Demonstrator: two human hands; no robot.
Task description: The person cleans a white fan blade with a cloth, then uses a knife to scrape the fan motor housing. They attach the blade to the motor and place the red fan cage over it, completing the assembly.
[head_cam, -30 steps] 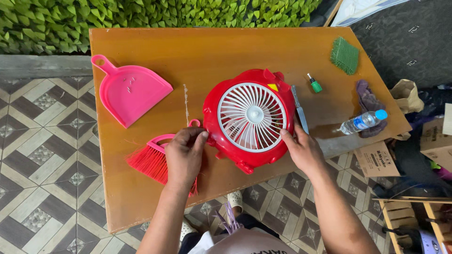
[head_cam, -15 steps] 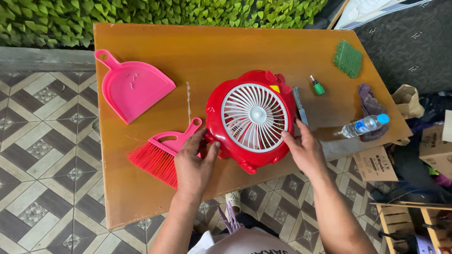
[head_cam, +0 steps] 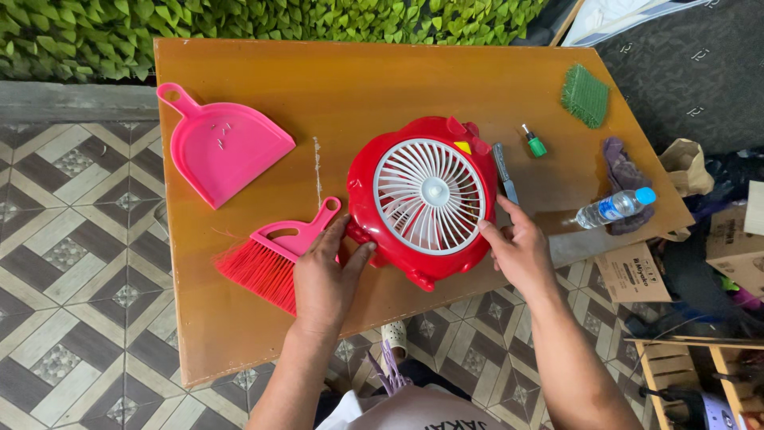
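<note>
1. A red fan [head_cam: 422, 203] with a white grille lies face up in the middle of the wooden bench [head_cam: 382, 80].
2. The left hand [head_cam: 322, 279] rests open against its lower left edge, grip loose.
3. The right hand [head_cam: 519, 248] touches its right rim with open fingers.
4. A red brush [head_cam: 267, 263] lies just beside the left hand; a pink dustpan [head_cam: 223, 147] sits farther left.
5. A knife [head_cam: 504, 171] lies right of the fan.

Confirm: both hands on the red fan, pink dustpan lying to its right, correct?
Not quite. Both hands, left hand and right hand, do touch the red fan, but the head view shows the pink dustpan lying to its left.
</note>
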